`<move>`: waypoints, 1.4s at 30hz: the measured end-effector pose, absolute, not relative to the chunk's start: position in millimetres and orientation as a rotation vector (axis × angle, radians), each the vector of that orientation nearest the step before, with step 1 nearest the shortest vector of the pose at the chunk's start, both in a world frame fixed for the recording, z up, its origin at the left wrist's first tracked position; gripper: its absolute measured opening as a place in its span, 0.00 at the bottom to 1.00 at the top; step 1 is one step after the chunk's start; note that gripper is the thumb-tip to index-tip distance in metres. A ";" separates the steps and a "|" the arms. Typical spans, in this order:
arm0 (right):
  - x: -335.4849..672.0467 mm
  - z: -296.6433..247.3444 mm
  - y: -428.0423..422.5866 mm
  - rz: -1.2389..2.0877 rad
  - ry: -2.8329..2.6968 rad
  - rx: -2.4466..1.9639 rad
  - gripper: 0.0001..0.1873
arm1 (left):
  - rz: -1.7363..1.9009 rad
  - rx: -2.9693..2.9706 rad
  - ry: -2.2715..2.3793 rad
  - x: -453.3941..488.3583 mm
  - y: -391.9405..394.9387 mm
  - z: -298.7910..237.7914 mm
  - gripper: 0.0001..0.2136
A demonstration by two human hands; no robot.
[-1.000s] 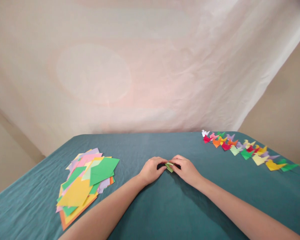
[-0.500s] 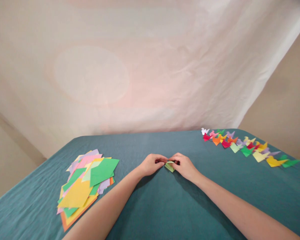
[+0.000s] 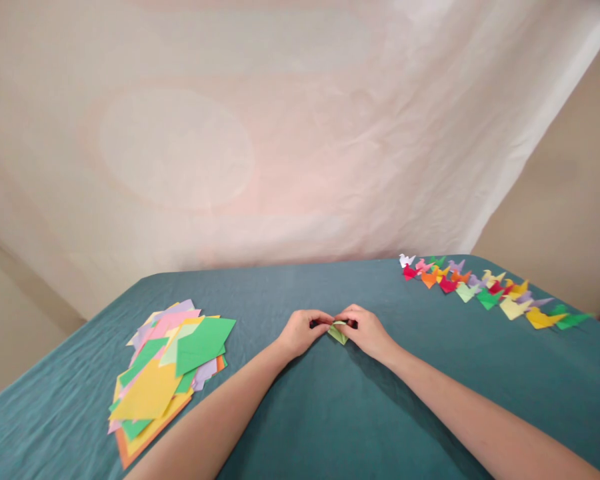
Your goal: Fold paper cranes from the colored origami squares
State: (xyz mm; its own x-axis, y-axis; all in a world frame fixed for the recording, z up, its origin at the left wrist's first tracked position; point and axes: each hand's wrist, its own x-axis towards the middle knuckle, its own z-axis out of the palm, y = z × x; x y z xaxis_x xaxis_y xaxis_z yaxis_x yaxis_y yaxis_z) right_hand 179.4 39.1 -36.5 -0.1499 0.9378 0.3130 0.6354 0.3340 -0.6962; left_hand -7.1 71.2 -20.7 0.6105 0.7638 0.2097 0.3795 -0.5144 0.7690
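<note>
A pale backdrop (image 3: pixel 300 133) fills the upper frame; below it stands a teal-covered counter (image 3: pixel 290 413). A heap of coloured sheets (image 3: pixel 205 347) lies at lower left, and rows of folded paper birds (image 3: pixel 514 308) run diagonally down the right. Near centre, the left hand (image 3: pixel 301 332) pinches the left end of a small green paper (image 3: pixel 339 335), and the right hand (image 3: pixel 369 333) pinches its upper right. The paper, just below mid-frame, is judged light, thin and easily creased, best held by its folded edges. One corner points toward the bottom; its long axis appears to run left to right (the grip masks part).
</note>
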 end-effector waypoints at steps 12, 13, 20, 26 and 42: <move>179.2 -37.7 39.7 0.526 -1.865 -1.393 0.08 | 0.697 2.139 0.911 -4.8 73.9 -21.1 0.09; 179.3 -38.0 39.8 0.524 -1.868 -1.392 0.08 | 0.699 2.141 0.907 -4.7 73.8 -20.9 0.09; 179.8 -39.2 41.0 0.512 -1.880 -1.380 0.08 | 0.691 2.155 0.917 -4.2 73.2 -19.6 0.09; 180.2 -40.2 39.8 0.473 -1.839 -1.376 0.09 | 0.708 2.159 0.935 -2.8 77.0 -24.6 0.09; 189.9 -36.1 35.7 0.744 -1.824 -1.337 0.05 | 0.764 2.239 1.058 5.1 73.7 -31.9 0.10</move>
